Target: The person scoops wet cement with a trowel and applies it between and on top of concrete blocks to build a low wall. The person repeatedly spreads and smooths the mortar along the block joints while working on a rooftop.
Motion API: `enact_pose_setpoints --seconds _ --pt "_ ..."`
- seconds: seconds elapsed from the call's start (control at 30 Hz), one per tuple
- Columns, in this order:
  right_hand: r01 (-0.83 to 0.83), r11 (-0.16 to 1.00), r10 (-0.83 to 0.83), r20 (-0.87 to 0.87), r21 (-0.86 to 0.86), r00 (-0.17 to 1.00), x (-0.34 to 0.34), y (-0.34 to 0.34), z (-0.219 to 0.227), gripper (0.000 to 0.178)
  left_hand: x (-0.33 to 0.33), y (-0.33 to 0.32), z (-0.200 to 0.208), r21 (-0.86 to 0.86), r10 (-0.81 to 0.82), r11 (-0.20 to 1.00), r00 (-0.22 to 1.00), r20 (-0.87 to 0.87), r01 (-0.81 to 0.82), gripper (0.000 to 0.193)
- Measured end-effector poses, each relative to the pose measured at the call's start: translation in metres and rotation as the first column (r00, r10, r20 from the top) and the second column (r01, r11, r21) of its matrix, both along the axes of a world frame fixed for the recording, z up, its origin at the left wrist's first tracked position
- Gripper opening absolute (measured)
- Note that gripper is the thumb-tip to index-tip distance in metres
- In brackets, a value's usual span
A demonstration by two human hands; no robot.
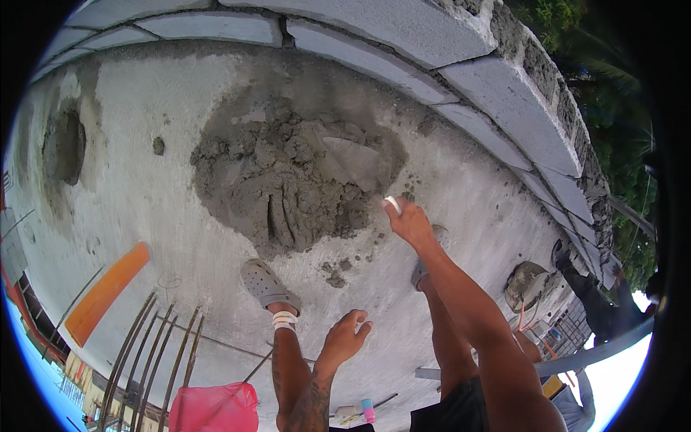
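My right hand [412, 223] is closed round the pale handle of a trowel [353, 160]. The trowel's grey blade lies flat at the right side of a wet mortar heap [281, 169], with mortar on and around it. Grooves are cut into the near part of the heap. Lower down, my left hand [345, 338] hangs over the floor between my legs, fingers loosely curled, thumb apart, and I see nothing in it.
A grey block wall [403, 65] curves along the far and right sides. At left are a dark hole [65, 147], an orange strip [108, 294] and upright steel bars [151, 360]. A pink bag [214, 407] sits near them. People work at right beside a mortar-stained container [525, 286].
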State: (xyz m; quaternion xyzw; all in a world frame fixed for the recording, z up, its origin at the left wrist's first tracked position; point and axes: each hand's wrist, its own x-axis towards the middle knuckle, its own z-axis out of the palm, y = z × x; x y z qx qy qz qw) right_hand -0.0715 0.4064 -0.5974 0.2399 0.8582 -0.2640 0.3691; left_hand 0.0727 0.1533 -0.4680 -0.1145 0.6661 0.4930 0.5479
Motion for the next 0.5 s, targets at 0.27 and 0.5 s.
enact_pose_setpoints --seconds 0.27,0.5 --pt "0.186 0.975 -0.192 0.036 0.124 0.981 -0.015 0.017 -0.011 0.066 0.011 0.003 0.020 0.112 -0.007 0.994 1.000 0.000 0.007 0.032" --pt "0.067 0.987 -0.061 0.045 -0.145 0.997 -0.041 -0.014 -0.063 0.065 0.009 -0.003 0.016 0.045 -0.009 0.999 1.000 -0.022 0.010 0.033"
